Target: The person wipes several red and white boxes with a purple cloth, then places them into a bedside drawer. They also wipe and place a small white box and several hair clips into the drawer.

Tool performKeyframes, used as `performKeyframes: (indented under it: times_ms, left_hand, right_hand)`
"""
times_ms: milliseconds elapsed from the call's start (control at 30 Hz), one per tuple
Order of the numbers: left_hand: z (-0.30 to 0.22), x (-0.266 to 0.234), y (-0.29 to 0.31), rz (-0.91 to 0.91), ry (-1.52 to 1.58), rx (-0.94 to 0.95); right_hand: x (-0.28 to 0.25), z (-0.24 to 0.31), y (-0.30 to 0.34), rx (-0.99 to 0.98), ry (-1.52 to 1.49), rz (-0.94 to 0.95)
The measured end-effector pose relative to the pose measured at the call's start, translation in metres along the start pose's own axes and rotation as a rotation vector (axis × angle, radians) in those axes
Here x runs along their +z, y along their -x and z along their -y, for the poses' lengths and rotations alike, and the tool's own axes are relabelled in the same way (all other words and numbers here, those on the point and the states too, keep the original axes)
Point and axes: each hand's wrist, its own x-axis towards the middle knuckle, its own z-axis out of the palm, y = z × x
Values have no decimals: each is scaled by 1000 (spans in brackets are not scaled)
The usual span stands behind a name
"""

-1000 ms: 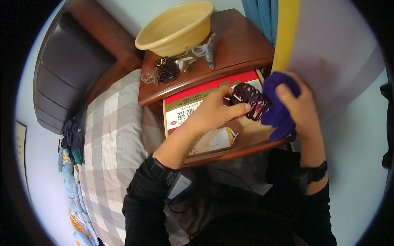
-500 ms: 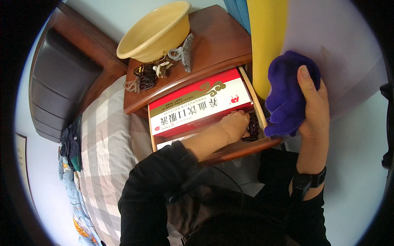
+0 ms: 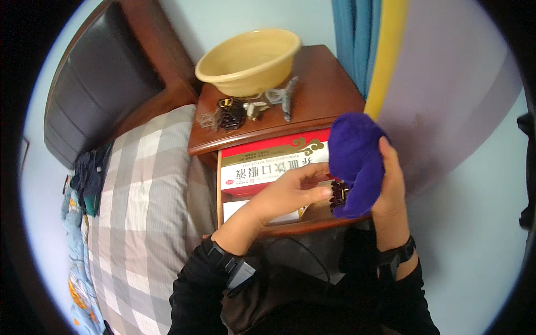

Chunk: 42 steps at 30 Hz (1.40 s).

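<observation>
My right hand [image 3: 391,181] is closed on a bunched purple cloth [image 3: 357,159] and holds it over the right side of the open drawer. Beside it, my left hand [image 3: 287,192] pinches a dark brown hair claw clip [image 3: 338,195] between thumb and fingers. The clip is up against the cloth's left edge; whether cloth and clip touch cannot be told. Below both hands is the pulled-out wooden drawer [image 3: 268,230]. In it lies a large red and white box [image 3: 259,170], partly covered by my left hand, with a smaller white box [image 3: 237,209] nearer me.
On the nightstand top [image 3: 329,75] stand a yellow basin [image 3: 243,70], a grey claw clip [image 3: 285,100] and a cluster of dark hair accessories [image 3: 230,114]. A checked bed [image 3: 139,223] is at the left. A blue curtain [image 3: 353,39] and purple wall lie right.
My left hand has come up out of the drawer with the claw clip. My right hand has brought the cloth left and down towards it. The view has shifted.
</observation>
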Motion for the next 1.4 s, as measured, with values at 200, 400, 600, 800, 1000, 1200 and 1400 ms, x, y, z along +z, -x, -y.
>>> performKeyframes:
  times_ms: [200, 400, 600, 800, 1000, 1200, 1400]
  left_hand:
    - [4, -5, 42, -286, 734, -73]
    - [-19, -30, 85, -646, 105, 285]
    - [-58, -62, 119, -388, 131, 154]
    - [-59, -75, 125, -399, 24, 87]
    - [-57, -76, 127, -538, 34, 225]
    - [-71, -77, 134, -511, 262, 164]
    - [-71, -103, 140, -196, 701, 430]
  right_hand:
    - [33, -55, 22, 42, 299, 296]
    - [52, -38, 27, -185, 840, 11]
    - [86, -1, 35, -119, 566, 134]
    - [110, 12, 40, 31, 532, 151]
    - [109, 20, 49, 114, 738, 271]
    - [95, 33, 57, 139, 919, 280]
    - [87, 37, 66, 102, 606, 331]
